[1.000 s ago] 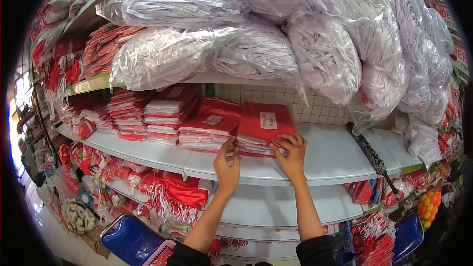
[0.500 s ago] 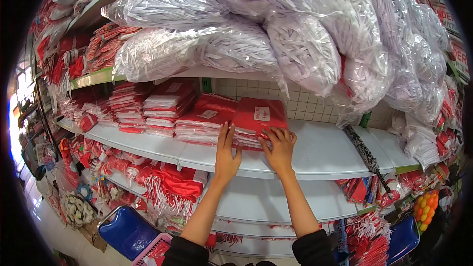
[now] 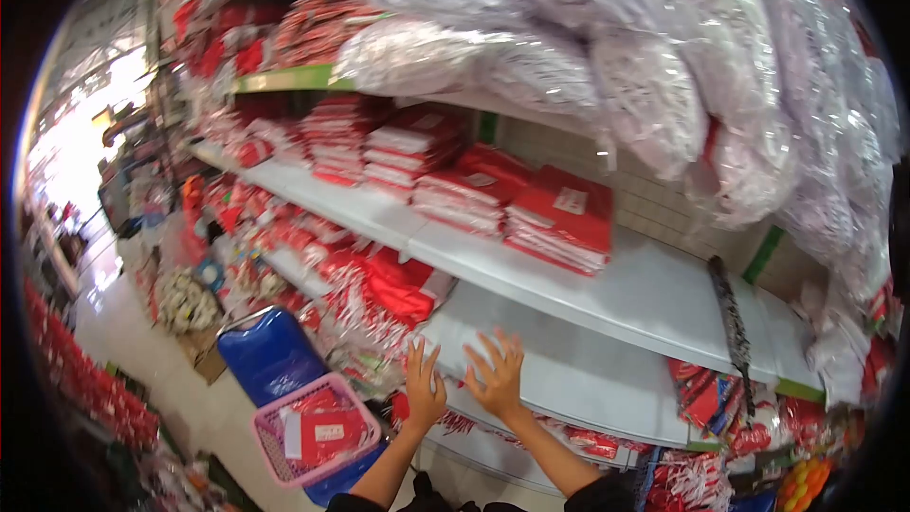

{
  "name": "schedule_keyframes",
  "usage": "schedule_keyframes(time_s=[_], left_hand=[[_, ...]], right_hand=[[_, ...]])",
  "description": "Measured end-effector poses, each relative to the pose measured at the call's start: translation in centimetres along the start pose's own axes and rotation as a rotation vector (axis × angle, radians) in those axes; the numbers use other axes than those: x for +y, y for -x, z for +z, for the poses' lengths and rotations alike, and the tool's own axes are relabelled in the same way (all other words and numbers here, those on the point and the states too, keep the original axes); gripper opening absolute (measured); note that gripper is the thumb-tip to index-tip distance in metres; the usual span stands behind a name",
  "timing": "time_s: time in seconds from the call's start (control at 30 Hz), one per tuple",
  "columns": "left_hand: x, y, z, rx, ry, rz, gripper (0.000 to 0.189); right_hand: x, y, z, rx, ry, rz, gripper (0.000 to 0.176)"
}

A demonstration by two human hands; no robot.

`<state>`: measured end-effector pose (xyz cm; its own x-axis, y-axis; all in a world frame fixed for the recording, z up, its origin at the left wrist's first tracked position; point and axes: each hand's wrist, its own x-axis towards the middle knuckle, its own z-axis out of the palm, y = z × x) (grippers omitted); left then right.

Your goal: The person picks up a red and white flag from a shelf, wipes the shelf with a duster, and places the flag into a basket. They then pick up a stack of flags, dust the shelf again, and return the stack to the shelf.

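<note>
My left hand (image 3: 423, 384) and my right hand (image 3: 497, 375) hang in the air below the white shelf (image 3: 654, 299), both empty with fingers spread. Neither touches anything. A stack of red packets with a white label (image 3: 561, 220) rests on that shelf above the hands, next to another red stack (image 3: 469, 192). The view is blurred by motion.
Big clear bags of white strips (image 3: 645, 85) fill the shelf above. A pink basket with red packets (image 3: 318, 429) sits on a blue chair (image 3: 270, 356) at lower left. A dark folded umbrella (image 3: 732, 322) lies on the shelf at right. The aisle floor runs left.
Both hands have let go of the labelled red stack and dropped below the shelf, now open. The view has swung left and down, showing the basket and aisle.
</note>
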<state>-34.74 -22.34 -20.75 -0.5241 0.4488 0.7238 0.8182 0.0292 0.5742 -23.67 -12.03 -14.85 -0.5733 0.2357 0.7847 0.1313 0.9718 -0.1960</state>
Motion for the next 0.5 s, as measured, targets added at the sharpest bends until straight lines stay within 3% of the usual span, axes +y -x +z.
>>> schedule_keyframes(time_s=[0.07, 0.13, 0.2, 0.23, 0.3, 0.33, 0.4, 0.5], left_hand=[[-4.1, 8.0, -2.9, -0.116, -0.058, -0.148, 0.052], [-9.2, 18.5, -7.3, -0.372, -0.269, -0.224, 0.052], [-10.5, 29.9, -14.1, -0.485, -0.404, -0.46, 0.047], [-12.1, 38.5, -17.6, -0.481, -0.462, -0.631, 0.042], [-9.4, 49.3, -25.8, -0.642, -0.666, -1.222, 0.036], [-8.0, 52.4, -29.3, -0.716, -0.727, -1.448, 0.032], [-5.3, 57.1, -34.9, -0.808, -0.702, -1.726, 0.024], [-3.2, 60.5, -38.2, -0.814, -0.536, -1.884, 0.017]], right_hand=[[-2.1, 5.8, 3.9, -0.202, -0.13, 0.052, 0.031], [-2.9, 14.1, 8.5, -0.413, -0.174, 0.165, 0.034], [-3.3, 23.1, 11.8, -0.699, -0.15, 0.317, 0.037], [-3.0, 28.4, 13.0, -0.878, -0.101, 0.401, 0.04], [1.3, 41.0, 16.0, -1.36, -0.215, 0.259, 0.036], [2.9, 45.2, 15.7, -1.542, -0.481, 0.242, 0.035], [5.6, 50.3, 14.1, -1.787, -0.384, 0.365, 0.039], [9.3, 52.0, 12.1, -1.948, -0.19, 0.538, 0.044]])
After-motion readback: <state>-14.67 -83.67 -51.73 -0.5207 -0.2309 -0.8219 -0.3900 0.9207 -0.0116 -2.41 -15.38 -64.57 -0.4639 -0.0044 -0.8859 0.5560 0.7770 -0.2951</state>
